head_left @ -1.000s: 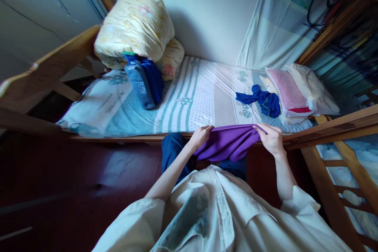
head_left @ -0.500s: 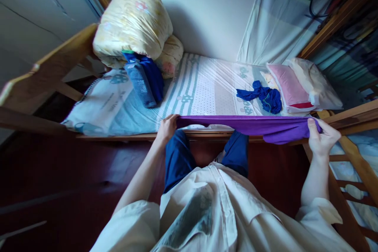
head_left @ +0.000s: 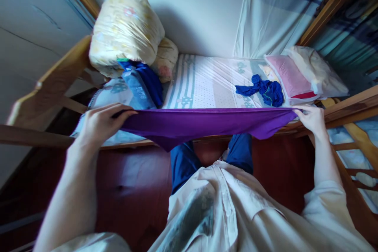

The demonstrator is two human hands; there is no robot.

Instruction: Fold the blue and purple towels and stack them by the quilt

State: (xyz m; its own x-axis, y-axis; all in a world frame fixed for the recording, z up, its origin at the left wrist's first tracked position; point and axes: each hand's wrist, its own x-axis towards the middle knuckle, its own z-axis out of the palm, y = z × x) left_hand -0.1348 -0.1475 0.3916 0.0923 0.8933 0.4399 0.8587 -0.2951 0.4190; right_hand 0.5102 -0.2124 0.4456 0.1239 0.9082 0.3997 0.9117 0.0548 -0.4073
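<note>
The L hand (head_left: pixel 100 122) and R hand (head_left: pixel 313 120) are spreading wide, each pinching an end of the purple cloth (head_left: pixel 201 124), which is hanging btwn them by the bed's front edge (head_left: pixel 211 138). If either pinch is slipping, that end is prob. dropping twd the floor (head_left: pixel 132 189); uneven pull is maybe skewing the top edge, approx. straight now. The lower edge is dipping unevenly near the knees, so snagging is poss. The R hand is working close to the wooden rail (head_left: pixel 351 106); open room is lying mid-bed, btwn the folded blue clothes (head_left: pixel 138 86) & crumpled blue garment (head_left: pixel 273 92).
</note>
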